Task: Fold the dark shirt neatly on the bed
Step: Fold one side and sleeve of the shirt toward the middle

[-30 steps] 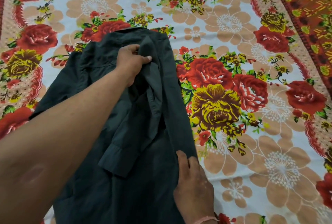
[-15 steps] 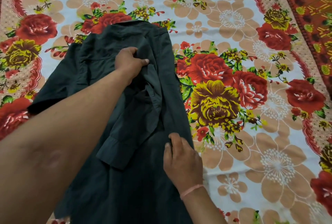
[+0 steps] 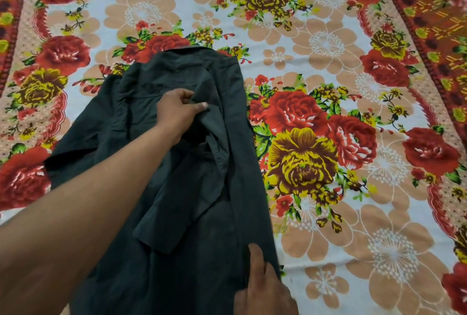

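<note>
On the floral bedsheet [image 3: 328, 276] lies the dark shirt [image 3: 182, 259], soft and creased, 1 sleeve [image 3: 192, 188] folded across. The left hand [image 3: 177, 112] pinches cloth near the collar; the right hand [image 3: 262, 289] presses its edge, forefinger extended.

A home bedroom: a bed [image 3: 328, 36] spread with a bright floral sheet [image 3: 316, 137] fills the view.

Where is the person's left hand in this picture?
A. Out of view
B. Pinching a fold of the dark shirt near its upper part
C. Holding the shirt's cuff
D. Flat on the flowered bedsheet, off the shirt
B: the left hand pinches a fold of the dark shirt below its collar.
</note>
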